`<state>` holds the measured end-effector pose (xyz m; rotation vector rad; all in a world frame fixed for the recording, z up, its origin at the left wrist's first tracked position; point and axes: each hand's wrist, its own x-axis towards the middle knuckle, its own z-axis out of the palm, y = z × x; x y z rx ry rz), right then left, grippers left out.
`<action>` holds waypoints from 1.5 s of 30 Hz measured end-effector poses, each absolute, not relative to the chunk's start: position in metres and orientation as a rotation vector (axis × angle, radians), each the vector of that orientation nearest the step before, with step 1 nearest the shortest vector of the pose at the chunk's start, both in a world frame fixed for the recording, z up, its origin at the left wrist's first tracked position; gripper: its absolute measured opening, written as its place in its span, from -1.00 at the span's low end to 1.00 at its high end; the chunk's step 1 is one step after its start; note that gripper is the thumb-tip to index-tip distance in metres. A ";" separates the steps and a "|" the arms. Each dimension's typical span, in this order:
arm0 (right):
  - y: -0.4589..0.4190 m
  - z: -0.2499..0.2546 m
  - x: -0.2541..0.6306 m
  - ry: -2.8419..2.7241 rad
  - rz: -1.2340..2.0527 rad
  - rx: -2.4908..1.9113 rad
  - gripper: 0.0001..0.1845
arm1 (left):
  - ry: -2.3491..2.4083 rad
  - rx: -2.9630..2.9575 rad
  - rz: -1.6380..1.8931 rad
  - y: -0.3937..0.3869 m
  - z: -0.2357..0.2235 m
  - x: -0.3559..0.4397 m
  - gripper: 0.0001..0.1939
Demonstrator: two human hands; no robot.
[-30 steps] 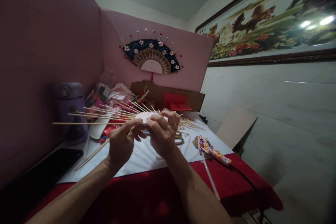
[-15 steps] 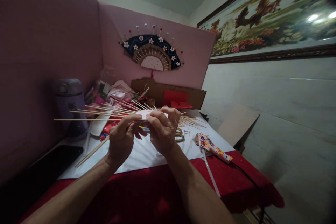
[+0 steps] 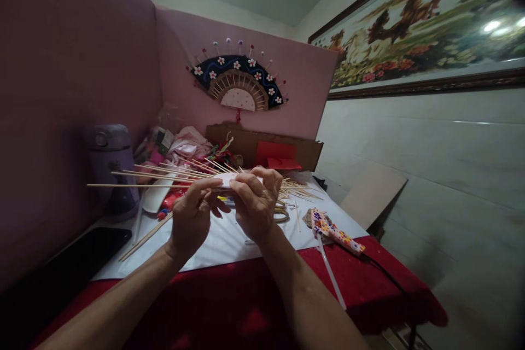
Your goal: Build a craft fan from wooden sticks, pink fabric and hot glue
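Above the table I hold a half-made fan (image 3: 223, 178), a pale spotted base with thin wooden sticks spreading from it to the left and back. My left hand (image 3: 194, 210) pinches the base's left end between thumb and fingers, beside the lowest stick. Pressed on the base from the right, my right hand (image 3: 256, 202) has its fingers closed on the edge and covers that side. Behind both hands, a finished fan (image 3: 238, 79) with a dark band and white flowers hangs on the pink panel.
A floral hot glue gun (image 3: 332, 232) lies at the right with its cord. Scissors (image 3: 281, 212) and loose sticks (image 3: 301, 190) lie behind my right hand. A purple flask (image 3: 112, 169), a black phone (image 3: 109, 238) and a pile of craft materials (image 3: 188, 145) occupy the left.
My hands keep the same grip on the half-made fan, which has tilted very slightly. The whole view has shifted a little.
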<state>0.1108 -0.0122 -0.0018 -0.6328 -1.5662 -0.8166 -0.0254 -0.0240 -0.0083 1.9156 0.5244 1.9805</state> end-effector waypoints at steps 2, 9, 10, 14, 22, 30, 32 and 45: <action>-0.012 -0.003 0.111 -1.580 -0.836 -0.676 -0.92 | 0.530 1.909 1.981 -0.024 -0.008 -0.025 -0.89; -0.013 -0.002 0.110 -1.580 -0.801 -0.661 -0.92 | 0.530 1.896 1.985 -0.023 -0.010 -0.025 -0.86; -0.013 -0.002 0.110 -1.578 -0.796 -0.656 -0.91 | 0.534 1.894 1.987 -0.022 -0.010 -0.025 -0.86; -0.013 -0.001 0.110 -1.564 -0.791 -0.622 -0.90 | 0.539 1.899 1.993 -0.022 -0.010 -0.026 -0.83; -0.012 -0.001 0.110 -1.558 -0.785 -0.603 -0.90 | 0.592 1.911 2.005 -0.023 -0.009 -0.026 -0.82; -0.011 -0.003 0.110 -1.571 -0.820 -0.654 -0.90 | 0.592 1.917 2.010 -0.021 -0.010 -0.026 -0.84; -0.011 -0.002 0.110 -1.564 -0.817 -0.654 -0.89 | 0.593 1.917 2.006 -0.021 -0.009 -0.026 -0.83; -0.007 -0.007 0.110 -1.572 -0.853 -0.697 -0.92 | 0.587 1.895 1.983 -0.018 -0.013 -0.026 -0.82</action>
